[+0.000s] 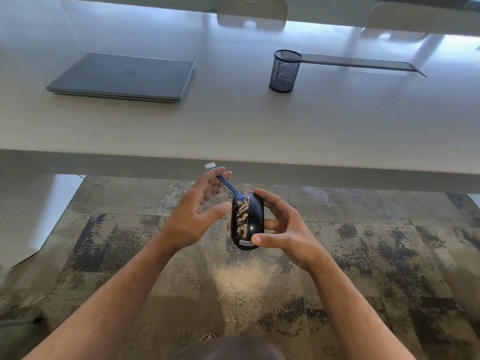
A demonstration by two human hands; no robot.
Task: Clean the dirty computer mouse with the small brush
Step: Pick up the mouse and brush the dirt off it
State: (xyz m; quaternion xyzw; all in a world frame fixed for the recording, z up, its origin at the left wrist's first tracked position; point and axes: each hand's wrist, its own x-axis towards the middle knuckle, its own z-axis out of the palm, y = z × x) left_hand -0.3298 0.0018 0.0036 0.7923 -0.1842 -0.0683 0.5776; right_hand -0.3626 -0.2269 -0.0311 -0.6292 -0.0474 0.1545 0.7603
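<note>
A black Lenovo computer mouse (pixel 249 222) is held in the air below the table's front edge, over the carpet. Tan dust covers its left half; the right half looks shiny. My right hand (pixel 288 229) grips it, thumb at the near end, fingers round the far end and underside. My left hand (pixel 197 209) holds a small blue brush (pixel 226 184) between its fingers. One blue tip of the brush touches the mouse's far end near the scroll wheel. Its white bristle end sticks up beyond my fingers.
On the white table (pixel 259 126) lie a shut grey laptop (pixel 122 77) at the left and a black mesh pen cup (pixel 284 71) at the right. A pale patch of fallen dust (pixel 239 276) lies on the patterned carpet below the mouse.
</note>
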